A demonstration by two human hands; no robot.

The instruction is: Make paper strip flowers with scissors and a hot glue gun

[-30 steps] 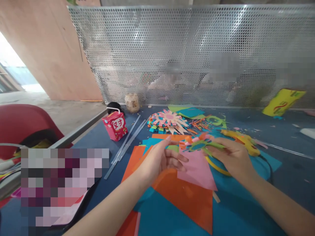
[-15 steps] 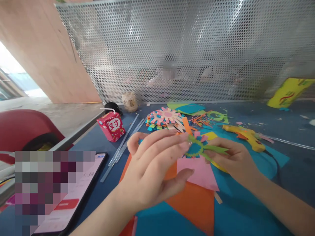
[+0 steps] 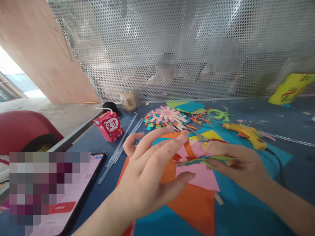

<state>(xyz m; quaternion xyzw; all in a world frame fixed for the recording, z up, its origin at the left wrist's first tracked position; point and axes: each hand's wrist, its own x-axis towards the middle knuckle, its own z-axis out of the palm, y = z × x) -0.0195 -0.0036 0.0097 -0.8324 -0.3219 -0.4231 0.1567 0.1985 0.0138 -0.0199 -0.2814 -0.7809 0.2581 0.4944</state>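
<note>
Just between hands [image 3: 150,170] [image 3: 240,160], paper rosette [image 3: 195,160]

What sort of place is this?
Probably a craft workspace; I cannot tell whether it is a workshop or a classroom. The right hand holds a layered paper piece, paper flowers lie piled on the blue table, and a yellow glue gun lies to their right.

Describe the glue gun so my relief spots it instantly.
Over the dark blue table, find the person's right hand. Just beyond it lies the yellow glue gun. Unlike the yellow packet farther back, it trails a black cord.
</note>
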